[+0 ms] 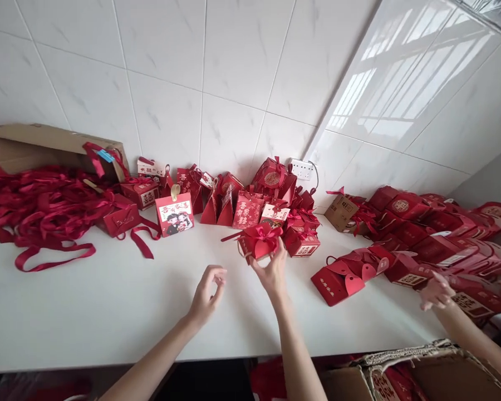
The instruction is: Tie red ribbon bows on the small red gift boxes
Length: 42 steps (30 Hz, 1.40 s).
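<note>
My right hand (271, 270) grips a small red gift box (250, 245) with a ribbon bow on top, thumb and fingers around its near side. It is held just in front of a group of finished-looking red boxes. To its left, my left hand (209, 292) hovers over the white table (121, 301), fingers loosely curled with a gap to the thumb and nothing in them. Behind stand a card-like box with a cartoon couple (175, 214), a red box with gold lettering (248, 210) and a bow-tied box (303, 239).
Red ribbons (42, 206) heap at the left beside an open cardboard box (54, 136). Folded red boxes (338, 275) lie right of centre, before a large pile (434, 223). Another person's hand (438, 292) reaches in there. A power strip (301, 169) rests by the wall.
</note>
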Available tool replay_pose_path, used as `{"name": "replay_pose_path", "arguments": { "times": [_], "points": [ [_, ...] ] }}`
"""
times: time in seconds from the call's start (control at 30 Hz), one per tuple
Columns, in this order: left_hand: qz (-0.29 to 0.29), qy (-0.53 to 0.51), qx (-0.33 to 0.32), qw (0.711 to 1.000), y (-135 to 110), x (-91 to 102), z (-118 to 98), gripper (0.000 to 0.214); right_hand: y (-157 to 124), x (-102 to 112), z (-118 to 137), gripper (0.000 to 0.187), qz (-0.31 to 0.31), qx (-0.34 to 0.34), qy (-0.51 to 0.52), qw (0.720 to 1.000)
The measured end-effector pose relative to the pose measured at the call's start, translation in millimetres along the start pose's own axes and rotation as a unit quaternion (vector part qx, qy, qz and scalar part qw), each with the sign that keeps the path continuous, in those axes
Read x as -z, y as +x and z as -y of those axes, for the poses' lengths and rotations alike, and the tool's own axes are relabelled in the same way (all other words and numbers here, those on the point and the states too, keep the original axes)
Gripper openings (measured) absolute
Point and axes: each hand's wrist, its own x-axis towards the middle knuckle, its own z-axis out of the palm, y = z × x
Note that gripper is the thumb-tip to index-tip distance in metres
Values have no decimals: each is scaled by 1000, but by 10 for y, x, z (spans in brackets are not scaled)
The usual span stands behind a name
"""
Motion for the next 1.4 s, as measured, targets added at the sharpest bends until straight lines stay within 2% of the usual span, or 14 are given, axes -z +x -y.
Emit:
{"name": "replay_pose_path", "arguments": {
  "times": [0.1,0.17,0.3,0.43,0.57,0.67,0.77,0.83,0.93,1.07,1.13,1.23,1.3,1.4],
  "points": [
    [-41,-34,9,999,-130,40,-73,26,-687,198,173,91,-54,26,-58,996],
    [-34,-52,23,998,-222,59,-141,31,-1095,260,274,92,-37,3,-106,994],
    [94,-9,36,995,-301,78,-255,32,-1522,352,398,101,48,-50,-112,991],
    [147,45,25,988,-212,117,-332,18,-1436,567,396,100,117,-98,-61,986],
    [141,119,-18,983,-111,239,-556,22,-1158,701,296,105,192,-29,-21,981],
    [191,155,57,968,-157,329,-789,30,-1014,664,204,106,254,-20,27,967],
    [311,78,204,925,-311,328,-883,37,-976,584,148,107,273,-49,79,957],
    [345,33,256,902,-421,302,-831,37,-988,558,138,107,268,-62,98,956],
    [395,43,253,882,-473,380,-689,31,-1004,622,133,108,280,-66,104,952],
    [541,142,240,793,-194,752,-656,17,-943,849,140,98,239,-47,119,963],
    [463,224,241,823,47,861,-726,28,-881,925,191,68,165,-54,115,978],
    [297,282,117,905,367,715,-833,35,-790,895,336,39,136,-77,65,986],
    [296,236,27,925,488,485,-856,36,-760,800,429,33,164,-95,55,980],
    [354,214,-8,910,511,211,-821,25,-778,656,471,37,166,-126,74,975]
  ]
}}
